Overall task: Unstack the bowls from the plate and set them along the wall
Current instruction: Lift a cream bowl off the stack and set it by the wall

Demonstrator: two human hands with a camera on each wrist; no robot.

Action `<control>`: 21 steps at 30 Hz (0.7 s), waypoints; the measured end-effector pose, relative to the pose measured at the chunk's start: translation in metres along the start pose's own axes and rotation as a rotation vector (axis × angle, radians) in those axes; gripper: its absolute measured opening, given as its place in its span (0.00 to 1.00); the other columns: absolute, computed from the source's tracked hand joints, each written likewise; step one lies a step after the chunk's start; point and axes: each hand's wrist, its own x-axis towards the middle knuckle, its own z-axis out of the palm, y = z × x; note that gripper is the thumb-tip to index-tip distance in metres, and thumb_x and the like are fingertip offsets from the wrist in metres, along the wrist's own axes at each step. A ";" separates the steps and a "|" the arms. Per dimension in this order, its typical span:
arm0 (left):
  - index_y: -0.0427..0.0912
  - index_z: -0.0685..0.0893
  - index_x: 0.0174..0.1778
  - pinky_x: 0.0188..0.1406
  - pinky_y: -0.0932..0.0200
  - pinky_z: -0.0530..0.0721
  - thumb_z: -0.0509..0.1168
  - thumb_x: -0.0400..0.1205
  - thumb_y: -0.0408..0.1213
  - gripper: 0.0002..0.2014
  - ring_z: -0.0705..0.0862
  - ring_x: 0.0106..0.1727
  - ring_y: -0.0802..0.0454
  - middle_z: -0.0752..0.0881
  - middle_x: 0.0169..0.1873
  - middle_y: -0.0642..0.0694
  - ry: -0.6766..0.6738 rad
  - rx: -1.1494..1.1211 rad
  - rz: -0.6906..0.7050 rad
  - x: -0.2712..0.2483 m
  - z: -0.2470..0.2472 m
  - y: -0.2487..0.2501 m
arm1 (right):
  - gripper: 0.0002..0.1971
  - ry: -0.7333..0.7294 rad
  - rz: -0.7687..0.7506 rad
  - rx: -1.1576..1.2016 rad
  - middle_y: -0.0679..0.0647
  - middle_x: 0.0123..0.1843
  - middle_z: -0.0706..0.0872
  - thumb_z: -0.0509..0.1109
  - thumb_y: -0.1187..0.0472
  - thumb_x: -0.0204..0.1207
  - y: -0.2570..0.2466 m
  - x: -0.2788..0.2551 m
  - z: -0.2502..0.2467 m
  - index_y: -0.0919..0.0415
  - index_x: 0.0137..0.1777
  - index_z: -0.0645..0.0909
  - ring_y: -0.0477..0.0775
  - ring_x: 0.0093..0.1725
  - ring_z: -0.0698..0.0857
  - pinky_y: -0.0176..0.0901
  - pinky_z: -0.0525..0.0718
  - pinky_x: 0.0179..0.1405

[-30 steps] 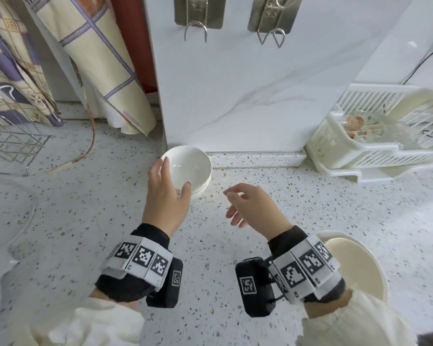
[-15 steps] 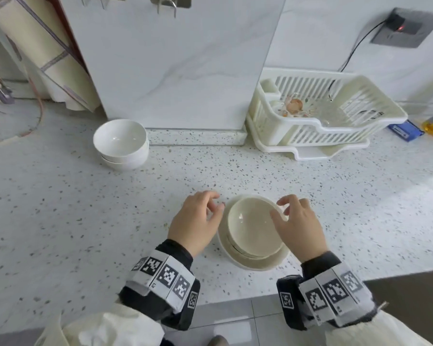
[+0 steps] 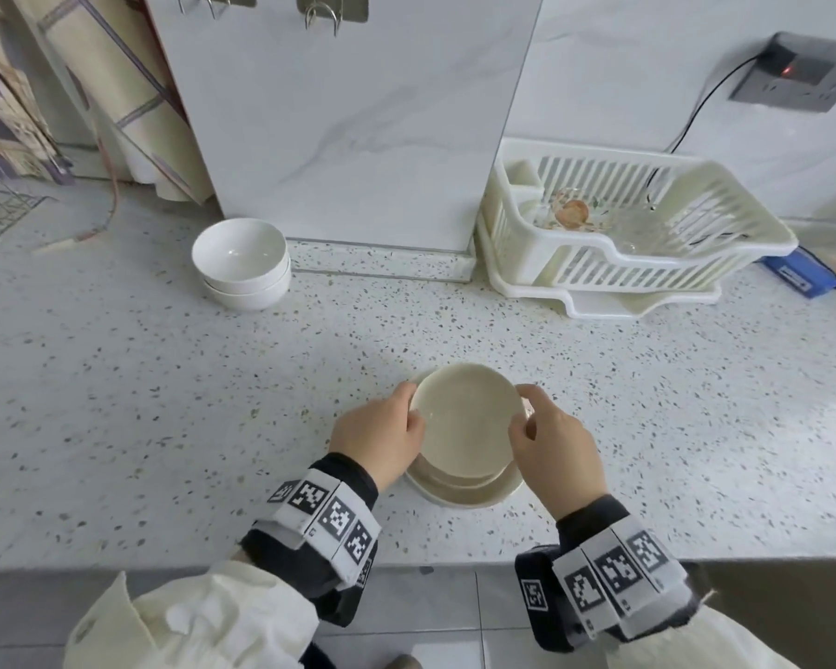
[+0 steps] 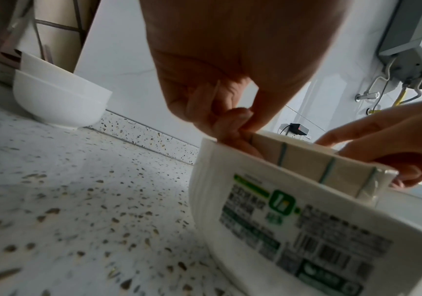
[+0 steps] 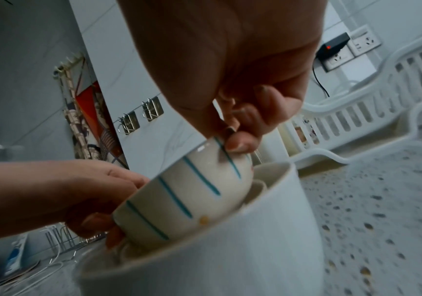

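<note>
While the speckled bench [image 3: 165, 403] is bare between here and the two white bowls [image 3: 241, 263] already nested by the wall panel [image 3: 358, 127], I should lift straight up before carrying across. My left hand [image 3: 377, 434] and right hand [image 3: 553, 439] pinch opposite rims of the cream, teal-striped bowl [image 3: 464, 417], tilted atop the stack on the plate [image 3: 464, 494] near the front edge. Level it first, so the bowl beneath doesn't drag along.

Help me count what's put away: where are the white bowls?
In the head view, the white bowls sit stacked far left on the counter, against the wall panel, left of the drying rack.
</note>
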 end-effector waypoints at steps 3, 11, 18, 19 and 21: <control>0.46 0.69 0.69 0.20 0.59 0.69 0.51 0.83 0.41 0.18 0.80 0.27 0.48 0.88 0.31 0.47 0.071 -0.091 0.039 0.000 -0.007 0.000 | 0.17 0.039 -0.043 0.021 0.46 0.19 0.67 0.56 0.64 0.78 -0.007 0.004 -0.013 0.57 0.67 0.74 0.46 0.19 0.66 0.38 0.62 0.20; 0.46 0.73 0.67 0.28 0.59 0.75 0.54 0.83 0.44 0.17 0.82 0.35 0.48 0.78 0.28 0.55 0.319 -0.371 0.052 0.026 -0.068 -0.027 | 0.20 0.006 -0.047 0.124 0.59 0.34 0.89 0.57 0.65 0.76 -0.077 0.050 -0.036 0.58 0.68 0.70 0.59 0.38 0.86 0.45 0.78 0.38; 0.51 0.72 0.70 0.52 0.41 0.87 0.55 0.82 0.49 0.20 0.87 0.50 0.46 0.79 0.56 0.44 0.263 -0.552 0.007 0.066 -0.096 -0.087 | 0.24 -0.255 0.168 0.301 0.52 0.27 0.82 0.56 0.68 0.75 -0.143 0.127 0.005 0.63 0.72 0.65 0.46 0.24 0.78 0.36 0.72 0.22; 0.51 0.72 0.70 0.55 0.40 0.86 0.55 0.82 0.48 0.20 0.86 0.53 0.45 0.79 0.59 0.44 0.211 -0.597 -0.005 0.073 -0.096 -0.095 | 0.24 -0.287 0.197 0.311 0.53 0.26 0.81 0.55 0.69 0.74 -0.149 0.137 0.013 0.65 0.72 0.65 0.46 0.23 0.78 0.36 0.71 0.21; 0.51 0.70 0.71 0.58 0.39 0.85 0.55 0.83 0.46 0.20 0.84 0.58 0.43 0.77 0.63 0.46 0.102 -0.700 -0.034 0.085 -0.094 -0.108 | 0.23 -0.342 0.241 0.322 0.55 0.26 0.81 0.54 0.70 0.74 -0.159 0.152 0.029 0.66 0.71 0.64 0.47 0.22 0.78 0.35 0.69 0.19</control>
